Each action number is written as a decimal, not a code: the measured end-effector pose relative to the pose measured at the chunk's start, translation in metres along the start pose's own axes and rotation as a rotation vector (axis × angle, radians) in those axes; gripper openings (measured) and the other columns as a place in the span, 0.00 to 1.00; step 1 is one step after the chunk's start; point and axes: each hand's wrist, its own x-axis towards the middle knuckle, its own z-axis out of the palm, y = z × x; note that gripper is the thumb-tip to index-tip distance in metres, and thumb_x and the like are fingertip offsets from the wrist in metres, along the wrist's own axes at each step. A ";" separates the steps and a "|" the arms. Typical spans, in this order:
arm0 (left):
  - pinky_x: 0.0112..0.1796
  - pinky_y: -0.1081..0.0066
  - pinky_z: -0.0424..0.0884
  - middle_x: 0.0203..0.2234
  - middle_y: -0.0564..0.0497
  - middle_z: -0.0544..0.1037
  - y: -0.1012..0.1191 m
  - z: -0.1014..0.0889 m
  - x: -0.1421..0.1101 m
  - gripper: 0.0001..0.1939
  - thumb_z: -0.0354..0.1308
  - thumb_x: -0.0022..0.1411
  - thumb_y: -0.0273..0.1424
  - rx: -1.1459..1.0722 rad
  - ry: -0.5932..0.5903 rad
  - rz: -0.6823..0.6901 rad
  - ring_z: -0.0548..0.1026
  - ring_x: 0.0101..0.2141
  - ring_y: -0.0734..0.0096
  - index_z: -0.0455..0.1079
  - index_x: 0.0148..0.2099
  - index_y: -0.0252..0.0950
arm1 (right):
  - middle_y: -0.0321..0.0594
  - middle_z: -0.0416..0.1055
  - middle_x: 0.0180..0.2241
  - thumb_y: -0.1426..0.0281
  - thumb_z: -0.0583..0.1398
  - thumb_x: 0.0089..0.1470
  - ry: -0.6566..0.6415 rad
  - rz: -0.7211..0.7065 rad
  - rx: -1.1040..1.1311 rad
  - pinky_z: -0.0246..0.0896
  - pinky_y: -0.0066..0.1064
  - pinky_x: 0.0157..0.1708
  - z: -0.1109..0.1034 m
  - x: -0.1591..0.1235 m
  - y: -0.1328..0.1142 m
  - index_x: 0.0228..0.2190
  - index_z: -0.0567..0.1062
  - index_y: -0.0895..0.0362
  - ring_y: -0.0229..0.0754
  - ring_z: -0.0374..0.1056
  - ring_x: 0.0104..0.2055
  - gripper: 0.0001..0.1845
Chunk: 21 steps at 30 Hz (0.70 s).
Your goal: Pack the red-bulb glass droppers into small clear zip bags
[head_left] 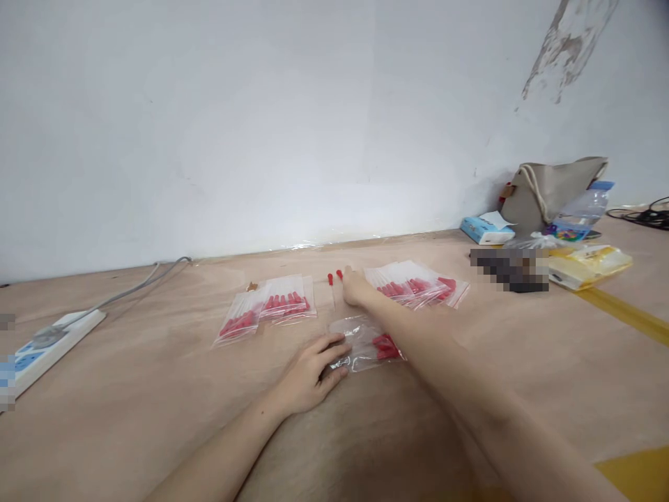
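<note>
My left hand point(313, 369) lies on the table with its fingers apart, the fingertips on the left edge of a clear plastic bag point(360, 345). Inside that bag, at its right end, are several red rubber bulbs point(385, 346), partly behind my right forearm. My right hand point(354, 287) reaches past the bag to the far side; its fingers are mostly hidden by the hand itself. Just left of it are two thin pieces with red bulb ends, which look like droppers point(330, 279). Whether the right fingers touch one does not show.
Zip bags of red-bulbed droppers lie left point(285, 300) and right point(412, 284) of my right hand. A power strip point(57, 348) with a grey cable is far left. Back right are a tissue pack point(486, 230), a grey bag point(559, 192) and a yellow packet point(590, 265).
</note>
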 end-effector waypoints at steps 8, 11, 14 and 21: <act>0.50 0.61 0.63 0.53 0.48 0.64 0.001 -0.002 0.001 0.18 0.50 0.62 0.33 -0.002 0.014 -0.008 0.65 0.51 0.62 0.62 0.55 0.42 | 0.30 0.64 0.22 0.69 0.54 0.46 0.361 0.095 0.717 0.63 0.30 0.21 -0.048 -0.080 0.082 0.57 0.37 0.58 0.37 0.63 0.18 0.42; 0.51 0.60 0.63 0.52 0.48 0.66 0.001 -0.004 0.002 0.18 0.50 0.62 0.32 -0.009 0.008 -0.006 0.65 0.51 0.63 0.62 0.55 0.43 | 0.28 0.62 0.22 0.66 0.57 0.43 0.503 0.153 0.896 0.65 0.30 0.20 -0.046 -0.107 0.100 0.54 0.43 0.56 0.36 0.64 0.19 0.40; 0.51 0.60 0.62 0.52 0.48 0.66 0.001 -0.005 0.003 0.17 0.49 0.63 0.33 -0.011 0.009 0.001 0.65 0.51 0.63 0.63 0.55 0.42 | 0.28 0.61 0.23 0.65 0.60 0.41 0.563 0.156 0.977 0.66 0.31 0.20 -0.035 -0.119 0.101 0.50 0.48 0.54 0.36 0.65 0.20 0.37; 0.52 0.61 0.61 0.53 0.49 0.64 0.000 -0.005 0.001 0.19 0.49 0.63 0.32 -0.005 0.000 -0.012 0.64 0.52 0.63 0.61 0.56 0.42 | 0.31 0.64 0.25 0.59 0.58 0.45 0.370 0.105 1.073 0.68 0.36 0.28 -0.011 -0.123 0.087 0.42 0.53 0.51 0.40 0.68 0.25 0.26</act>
